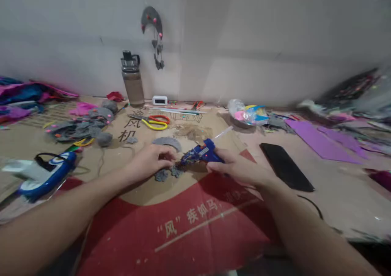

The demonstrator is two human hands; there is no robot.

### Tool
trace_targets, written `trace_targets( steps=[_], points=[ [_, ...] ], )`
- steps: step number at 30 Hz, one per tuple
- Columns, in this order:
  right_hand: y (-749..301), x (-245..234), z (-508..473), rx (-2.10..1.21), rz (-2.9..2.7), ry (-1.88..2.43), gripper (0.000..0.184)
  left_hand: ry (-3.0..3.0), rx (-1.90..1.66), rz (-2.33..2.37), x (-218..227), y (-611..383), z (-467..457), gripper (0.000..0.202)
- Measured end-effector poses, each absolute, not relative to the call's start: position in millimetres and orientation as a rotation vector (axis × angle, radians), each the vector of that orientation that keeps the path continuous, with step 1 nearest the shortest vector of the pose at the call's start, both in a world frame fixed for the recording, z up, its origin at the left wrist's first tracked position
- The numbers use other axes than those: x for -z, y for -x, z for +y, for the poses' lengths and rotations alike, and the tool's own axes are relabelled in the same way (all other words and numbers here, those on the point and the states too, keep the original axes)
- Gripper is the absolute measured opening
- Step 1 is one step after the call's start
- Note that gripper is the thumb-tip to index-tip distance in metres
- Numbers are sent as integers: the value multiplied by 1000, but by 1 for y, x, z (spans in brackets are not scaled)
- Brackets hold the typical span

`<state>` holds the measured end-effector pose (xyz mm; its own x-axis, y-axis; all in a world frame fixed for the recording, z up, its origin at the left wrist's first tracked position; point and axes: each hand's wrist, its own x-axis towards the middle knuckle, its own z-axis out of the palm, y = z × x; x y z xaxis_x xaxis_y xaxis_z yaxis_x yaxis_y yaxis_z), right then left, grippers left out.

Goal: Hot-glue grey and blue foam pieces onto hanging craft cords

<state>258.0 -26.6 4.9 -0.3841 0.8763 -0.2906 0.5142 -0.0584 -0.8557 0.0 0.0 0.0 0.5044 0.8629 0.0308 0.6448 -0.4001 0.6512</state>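
Note:
My right hand (233, 166) is wrapped round the handle of a blue hot glue gun (204, 152), its nozzle pointing left. A clear glue stick (224, 132) juts up from behind it. Just off the nozzle, my left hand (152, 162) is closed, thumb and fingers drawn together; what they pinch is hidden or too small to name. Below those fingers lie small ragged grey felt pieces (161, 175). Beyond the left hand rests a grey felt crescent (168, 143), partly covered by the fingers.
Brown and red cardboard (189, 223) covers the table's middle. Yellow-and-red scissors (155, 122) and a water bottle (133, 82) are behind. A black phone (285, 166) and purple sheets (324, 141) are right; a blue-and-white device (50, 176) is left. A decorated moon (152, 18) hangs on the wall.

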Motion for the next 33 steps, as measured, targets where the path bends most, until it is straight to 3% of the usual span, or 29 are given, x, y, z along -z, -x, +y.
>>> trace_targets(
  steps=[33],
  points=[
    [-266,4,-21,-1503,-1865,1403,25,-2232,-412,1186,8,0,6,14]
  ],
)
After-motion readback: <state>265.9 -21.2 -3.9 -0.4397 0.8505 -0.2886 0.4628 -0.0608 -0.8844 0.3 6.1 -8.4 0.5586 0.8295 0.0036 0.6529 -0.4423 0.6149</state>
